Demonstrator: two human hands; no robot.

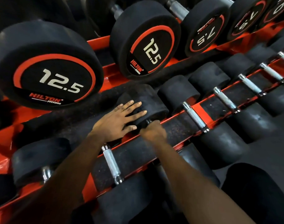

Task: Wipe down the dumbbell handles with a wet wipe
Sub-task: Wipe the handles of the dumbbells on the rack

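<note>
On the lower shelf of a red rack (197, 109) lies a row of black dumbbells with knurled steel handles. My left hand (120, 120) rests flat, fingers spread, on the far head of one dumbbell (147, 101). My right hand (154, 132) is curled around that dumbbell's handle, which it hides almost fully. I cannot see a wet wipe; it may be inside the fist. Bare handles show on the neighbouring dumbbell to the left (112, 164) and the one to the right (195, 117).
On the upper shelf stand larger dumbbells marked 12.5 (49, 75), 12.5 (147, 49) and 7.5 (205, 34). More handles (225, 99) run off to the right along the lower shelf. Dark floor lies at the lower right.
</note>
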